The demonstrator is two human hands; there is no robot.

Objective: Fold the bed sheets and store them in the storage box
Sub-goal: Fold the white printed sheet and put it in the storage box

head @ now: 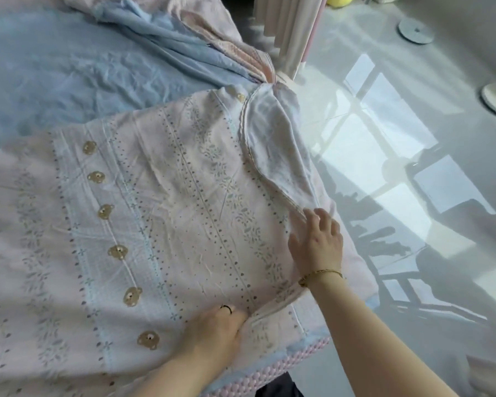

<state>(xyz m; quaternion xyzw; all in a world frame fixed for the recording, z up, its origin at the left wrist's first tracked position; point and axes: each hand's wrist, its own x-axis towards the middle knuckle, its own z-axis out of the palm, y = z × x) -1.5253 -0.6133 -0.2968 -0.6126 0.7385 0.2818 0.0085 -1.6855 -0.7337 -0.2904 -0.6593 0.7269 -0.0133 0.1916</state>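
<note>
One wrinkled pink bear-print sheet (161, 213) lies folded, left hand (212, 325) gripping it, right hand (317, 242) pressing open-fingered.

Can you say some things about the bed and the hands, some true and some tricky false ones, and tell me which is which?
1. The pink sheet has little bears in a row. True.
2. The gold bracelet is on the left wrist. False: it is on the right wrist.
3. The right hand lies flat on the pink sheet. True.
4. The sheet behind the pink one is green. False: it is a blue sheet.
5. The left hand is up in the air. False: it grips the pink sheet near its front edge.
</note>
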